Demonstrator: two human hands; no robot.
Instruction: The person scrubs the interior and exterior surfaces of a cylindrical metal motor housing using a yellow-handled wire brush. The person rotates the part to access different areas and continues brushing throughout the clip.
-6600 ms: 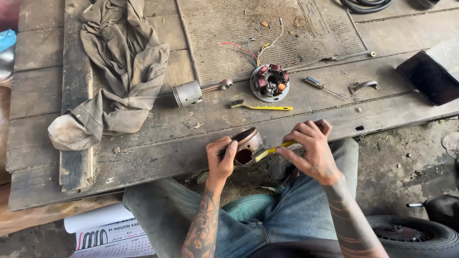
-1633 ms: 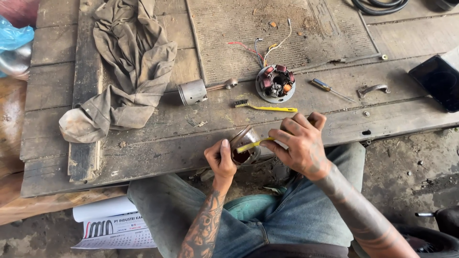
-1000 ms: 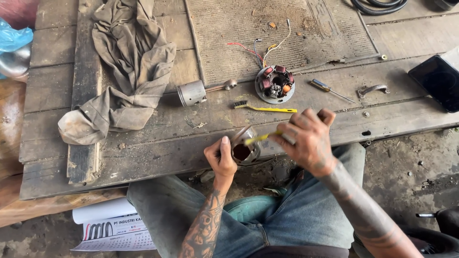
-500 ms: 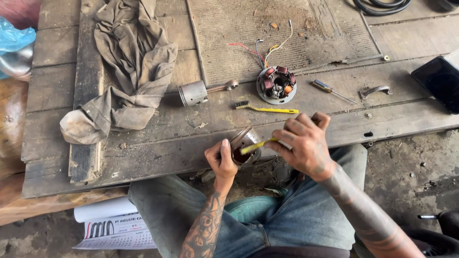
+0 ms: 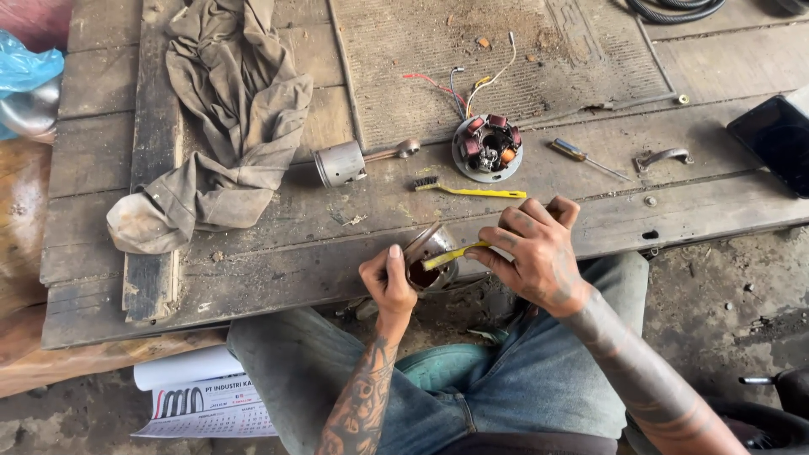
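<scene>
Just off the worktop (image 5: 253, 278) edge, over your lap: left hand (image 5: 388, 282) clamps the metal cup (image 5: 428, 259), right hand (image 5: 535, 253) pinches yellow brush (image 5: 453, 255) inside it. Grip's thin w/ fingertips only; a hard stroke could knock it to the floor.

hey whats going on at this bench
A seated person holds a round metal cup in the left hand at the edge of a wooden bench. The right hand works a yellow brush inside it. On the bench lie a second brush, a stator, a piston, a screwdriver and a rag.
</scene>
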